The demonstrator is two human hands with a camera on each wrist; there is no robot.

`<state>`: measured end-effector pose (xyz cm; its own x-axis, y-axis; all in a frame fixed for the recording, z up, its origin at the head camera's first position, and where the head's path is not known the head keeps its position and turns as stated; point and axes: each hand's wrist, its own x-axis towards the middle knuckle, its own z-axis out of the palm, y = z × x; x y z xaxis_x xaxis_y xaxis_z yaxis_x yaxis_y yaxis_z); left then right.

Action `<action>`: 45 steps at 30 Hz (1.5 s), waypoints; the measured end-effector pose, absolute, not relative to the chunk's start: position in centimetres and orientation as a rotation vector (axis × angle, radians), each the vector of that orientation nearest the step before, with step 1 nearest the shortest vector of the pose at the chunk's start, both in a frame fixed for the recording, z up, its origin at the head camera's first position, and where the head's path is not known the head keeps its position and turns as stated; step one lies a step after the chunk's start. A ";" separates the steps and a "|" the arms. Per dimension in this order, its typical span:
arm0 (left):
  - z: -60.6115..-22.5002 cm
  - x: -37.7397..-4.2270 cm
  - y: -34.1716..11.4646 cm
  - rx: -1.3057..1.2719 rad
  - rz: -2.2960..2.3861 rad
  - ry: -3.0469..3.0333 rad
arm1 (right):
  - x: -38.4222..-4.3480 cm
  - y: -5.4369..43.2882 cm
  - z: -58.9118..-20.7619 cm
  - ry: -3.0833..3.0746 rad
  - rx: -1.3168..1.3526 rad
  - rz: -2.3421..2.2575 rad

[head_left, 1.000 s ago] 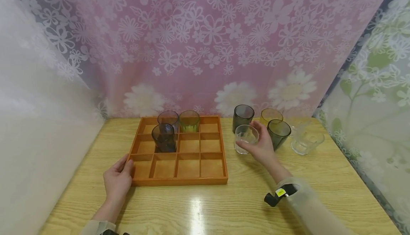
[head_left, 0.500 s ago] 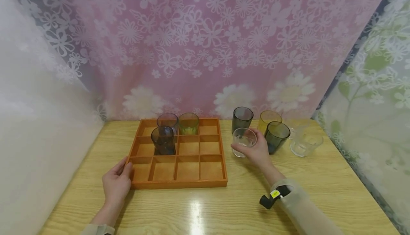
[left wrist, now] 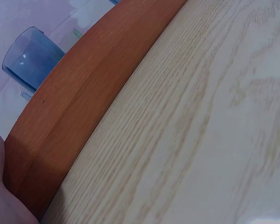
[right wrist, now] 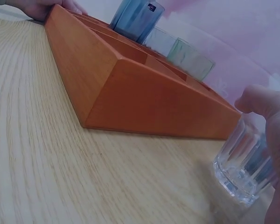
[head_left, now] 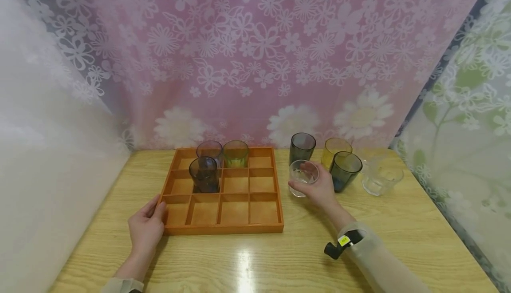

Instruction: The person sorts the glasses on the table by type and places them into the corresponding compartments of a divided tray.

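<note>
My right hand [head_left: 321,190] holds a clear drinking glass [head_left: 300,187], thumb on its near side and fingers round the far side. In the right wrist view the clear glass [right wrist: 242,163] is close to the tabletop; whether its base touches is hard to tell. My left hand [head_left: 147,226] grips the left wall of an orange-brown wooden compartment tray [head_left: 223,229] near its front corner. Three glasses stand in the tray: a dark blue one [head_left: 204,177] in the middle row, a pale purple one [head_left: 209,150] and a green one [head_left: 235,154] in the back row.
Right of the tray, behind and beside my right hand, stand a grey glass [head_left: 302,146], a yellow glass [head_left: 337,147] and a dark green-grey glass [head_left: 345,168]. Clear glasses [head_left: 381,180] are farther right. A flowered curtain [head_left: 255,62] closes off the table's back.
My right hand has shifted slightly left with the clear glass, away from the dark green-grey glass. The left hand keeps its grip on the tray, and the other glasses stay put.
</note>
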<state>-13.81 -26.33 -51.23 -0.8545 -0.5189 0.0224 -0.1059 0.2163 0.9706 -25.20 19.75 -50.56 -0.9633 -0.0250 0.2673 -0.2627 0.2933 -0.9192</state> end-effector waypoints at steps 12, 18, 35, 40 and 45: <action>-51.4 -13.6 -26.4 0.591 -1.669 -2.152 | -24.2 19.0 -48.2 -2.306 0.361 1.824; -51.4 -13.6 -26.4 0.575 -1.663 -2.148 | -23.5 18.7 -47.2 -2.316 0.405 1.816; -51.3 -13.6 -26.3 0.576 -1.685 -2.152 | -22.6 16.3 -44.9 -2.264 0.478 1.917; -51.3 -13.7 -26.3 0.559 -1.684 -2.152 | -22.4 15.4 -44.4 -2.262 0.485 1.936; -51.3 -13.7 -26.3 0.547 -1.684 -2.149 | -22.3 14.6 -43.9 -2.245 0.528 1.944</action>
<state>-13.73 -26.35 -51.25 -0.8620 -0.5053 0.0403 -0.0818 0.2170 0.9728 -22.26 14.55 -43.87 -0.9311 -0.1790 0.3178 -0.3400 0.1111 -0.9338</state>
